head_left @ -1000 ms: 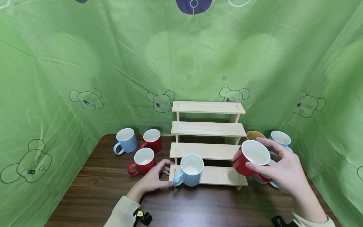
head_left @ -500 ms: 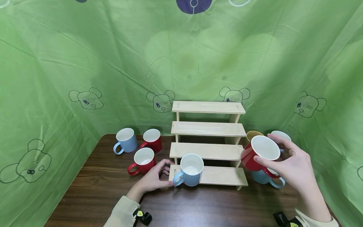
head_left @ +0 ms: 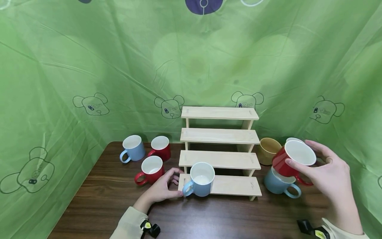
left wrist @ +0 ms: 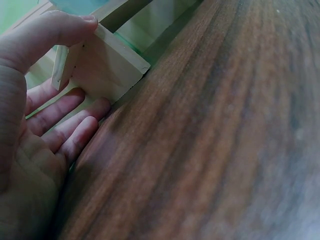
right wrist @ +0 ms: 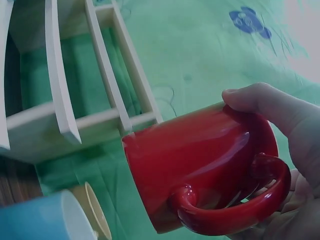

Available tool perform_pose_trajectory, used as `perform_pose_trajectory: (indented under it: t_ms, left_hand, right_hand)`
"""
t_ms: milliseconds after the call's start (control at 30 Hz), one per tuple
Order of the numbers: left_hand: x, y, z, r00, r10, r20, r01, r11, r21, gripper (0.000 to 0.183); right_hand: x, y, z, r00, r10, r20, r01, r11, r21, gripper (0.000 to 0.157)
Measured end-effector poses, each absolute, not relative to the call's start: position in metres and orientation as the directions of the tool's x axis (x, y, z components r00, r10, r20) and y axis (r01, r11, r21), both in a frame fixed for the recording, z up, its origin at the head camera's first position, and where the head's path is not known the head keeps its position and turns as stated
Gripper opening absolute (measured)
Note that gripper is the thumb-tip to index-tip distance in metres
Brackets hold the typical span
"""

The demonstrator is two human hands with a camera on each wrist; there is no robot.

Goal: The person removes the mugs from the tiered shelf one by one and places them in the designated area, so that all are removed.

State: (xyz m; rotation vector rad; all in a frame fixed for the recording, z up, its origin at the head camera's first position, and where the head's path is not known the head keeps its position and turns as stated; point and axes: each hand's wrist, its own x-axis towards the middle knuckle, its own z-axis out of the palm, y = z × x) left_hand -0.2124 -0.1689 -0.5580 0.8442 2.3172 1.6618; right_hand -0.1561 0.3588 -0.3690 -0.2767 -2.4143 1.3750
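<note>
My right hand (head_left: 328, 169) grips a red mug (head_left: 280, 162) near its rim, thumb on one side and fingers on the other. In the right wrist view the mug (right wrist: 195, 160) is tilted, its handle facing the camera. It overlaps a blue mug (head_left: 276, 182) on the table in the head view. My left hand (head_left: 161, 187) holds the left end of the wooden stepped shelf (head_left: 235, 185). In the left wrist view its thumb lies at the step's edge, with the fingers by the side panel (left wrist: 107, 70). A light blue mug (head_left: 201, 181) stands on the bottom step.
Left of the shelf stand a light blue mug (head_left: 133, 148) and two red mugs, one behind (head_left: 162, 151) and one nearer (head_left: 153, 171). A yellow mug (head_left: 267, 151) and a mostly hidden pale mug (head_left: 293, 139) are at the back right. Green cloth (head_left: 119, 66) surrounds the wooden table (head_left: 209, 219).
My right hand has carried the red mug rightward, away from the shelf, uncovering the yellow mug and more of the blue one. The left hand has stayed in place.
</note>
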Motion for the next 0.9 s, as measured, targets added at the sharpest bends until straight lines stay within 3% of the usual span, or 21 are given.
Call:
perform_pose_trajectory:
  t_ms: [400,900]
  left_hand:
    - [-0.213,-0.169,-0.555,-0.828,0.532,0.175,0.336,0.222,0.915,0.068]
    - [-0.214,-0.169,-0.559,-0.827,0.533,0.181,0.339,0.216,0.916,0.067]
  right_hand:
    - [-0.161,0.397,-0.375,-0.925,0.372,0.081,0.07,0.377,-0.924,0.07]
    - [-0.169,0.433,-0.396,-0.891,0.432,0.141,0.092,0.476,-0.874,0.062]
